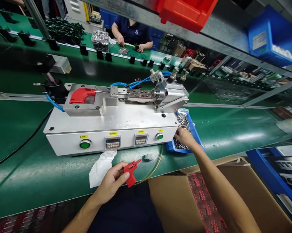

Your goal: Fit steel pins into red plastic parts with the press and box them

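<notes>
My left hand (113, 181) is closed around a red plastic pistol-shaped part (130, 173), thumb on its side, its narrow tip pointing up and right. My right hand (184, 136) reaches into a blue bin (196, 137) of small metal pins (182, 120); its fingertips are hidden among them, beside the machine's right end. Between and beyond the hands stands a white bench machine (112, 121) with green buttons and two small displays. Another red part (82, 96) sits in the metal fixture on its left, in line with a slim rod.
A white cloth (102, 168) and a clear hose (157, 165) lie before the machine. An open cardboard box (172, 197) with red parts stands below the bench edge. Overhead hang a red bin (187, 14) and a blue bin (269, 38). Across the line, a person (133, 32) handles small parts.
</notes>
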Tool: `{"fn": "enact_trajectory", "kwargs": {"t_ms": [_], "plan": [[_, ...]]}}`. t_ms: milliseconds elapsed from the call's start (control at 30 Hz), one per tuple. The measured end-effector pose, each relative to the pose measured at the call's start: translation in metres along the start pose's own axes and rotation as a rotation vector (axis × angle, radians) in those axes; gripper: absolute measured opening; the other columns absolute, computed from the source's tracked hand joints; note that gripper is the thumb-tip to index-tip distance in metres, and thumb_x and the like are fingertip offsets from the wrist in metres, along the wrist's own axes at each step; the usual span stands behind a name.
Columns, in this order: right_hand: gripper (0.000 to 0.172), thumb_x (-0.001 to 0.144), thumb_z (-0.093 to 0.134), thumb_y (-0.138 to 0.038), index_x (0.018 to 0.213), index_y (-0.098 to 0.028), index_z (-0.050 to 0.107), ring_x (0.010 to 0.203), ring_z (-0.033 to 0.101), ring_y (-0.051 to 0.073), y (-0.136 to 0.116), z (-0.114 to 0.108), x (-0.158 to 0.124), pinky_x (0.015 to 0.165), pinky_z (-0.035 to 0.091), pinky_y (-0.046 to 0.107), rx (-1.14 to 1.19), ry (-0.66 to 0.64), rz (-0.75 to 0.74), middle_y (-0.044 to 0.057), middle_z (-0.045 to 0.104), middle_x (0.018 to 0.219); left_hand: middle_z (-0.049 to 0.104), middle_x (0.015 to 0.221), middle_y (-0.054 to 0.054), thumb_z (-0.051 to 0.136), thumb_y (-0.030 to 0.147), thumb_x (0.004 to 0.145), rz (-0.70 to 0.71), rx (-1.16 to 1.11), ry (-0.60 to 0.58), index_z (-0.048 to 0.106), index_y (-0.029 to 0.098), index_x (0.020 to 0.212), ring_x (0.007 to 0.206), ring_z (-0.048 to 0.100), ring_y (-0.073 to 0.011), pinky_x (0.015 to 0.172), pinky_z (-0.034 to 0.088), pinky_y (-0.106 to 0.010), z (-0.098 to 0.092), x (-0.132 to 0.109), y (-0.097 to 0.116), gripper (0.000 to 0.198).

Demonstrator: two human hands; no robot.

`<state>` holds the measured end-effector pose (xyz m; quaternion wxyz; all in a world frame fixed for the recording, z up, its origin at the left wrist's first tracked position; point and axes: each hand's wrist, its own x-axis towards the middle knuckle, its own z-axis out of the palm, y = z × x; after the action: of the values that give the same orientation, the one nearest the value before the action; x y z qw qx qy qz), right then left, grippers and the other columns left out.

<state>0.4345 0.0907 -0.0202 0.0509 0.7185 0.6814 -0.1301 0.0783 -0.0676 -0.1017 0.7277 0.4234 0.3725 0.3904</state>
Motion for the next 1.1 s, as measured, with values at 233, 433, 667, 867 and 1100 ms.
{"fn": "enact_trajectory", "kwargs": {"t_ms": [233, 433, 667, 867, 1100], "plan": [[0.009, 0.089, 0.060, -0.011, 0.087, -0.015, 0.068, 0.063, 0.058, 0.014, 0.000, -0.002, -0.011, 0.064, 0.042, 0.026, 0.039, -0.054, -0.050, 0.001, 0.068, 0.073, 0.070, 0.092, -0.005, 0.069, 0.057, 0.096, 0.000, -0.014, -0.006, 0.073, 0.019, 0.106, 0.084, 0.064, -0.0201, 0.078, 0.053, -0.027, -0.001, -0.002, 0.001, 0.040], [0.004, 0.082, 0.063, -0.015, 0.080, -0.018, 0.066, 0.067, 0.061, 0.017, -0.001, 0.002, -0.009, 0.065, 0.043, 0.026, 0.108, -0.030, -0.060, 0.001, 0.068, 0.072, 0.071, 0.094, -0.005, 0.070, 0.057, 0.095, -0.009, -0.002, -0.014, 0.074, 0.020, 0.108, 0.085, 0.065, -0.0213, 0.080, 0.054, -0.028, -0.002, -0.002, -0.002, 0.039], [0.011, 0.078, 0.068, -0.028, 0.073, -0.020, 0.062, 0.072, 0.063, 0.020, 0.005, -0.009, -0.017, 0.069, 0.047, 0.029, 0.300, 0.085, -0.092, 0.004, 0.069, 0.073, 0.071, 0.094, -0.005, 0.070, 0.056, 0.095, -0.006, 0.019, 0.006, 0.074, 0.019, 0.109, 0.084, 0.065, -0.0211, 0.079, 0.053, -0.028, -0.003, -0.005, -0.002, 0.039], [0.051, 0.079, 0.072, -0.070, 0.087, -0.019, 0.067, 0.076, 0.066, 0.021, 0.017, -0.021, -0.042, 0.070, 0.056, 0.034, 0.557, 0.181, -0.131, 0.007, 0.073, 0.086, 0.071, 0.093, -0.006, 0.069, 0.057, 0.095, -0.022, 0.043, 0.004, 0.074, 0.019, 0.110, 0.084, 0.065, -0.0220, 0.079, 0.054, -0.029, -0.003, -0.005, 0.000, 0.041], [0.059, 0.075, 0.084, -0.070, 0.106, -0.021, 0.071, 0.083, 0.072, 0.023, -0.005, -0.037, -0.062, 0.075, 0.061, 0.037, 0.857, 0.216, -0.191, 0.007, 0.075, 0.091, 0.071, 0.093, -0.006, 0.069, 0.056, 0.095, -0.021, 0.041, -0.007, 0.074, 0.019, 0.108, 0.085, 0.064, -0.0224, 0.079, 0.054, -0.029, -0.002, -0.003, -0.002, 0.039]]}}
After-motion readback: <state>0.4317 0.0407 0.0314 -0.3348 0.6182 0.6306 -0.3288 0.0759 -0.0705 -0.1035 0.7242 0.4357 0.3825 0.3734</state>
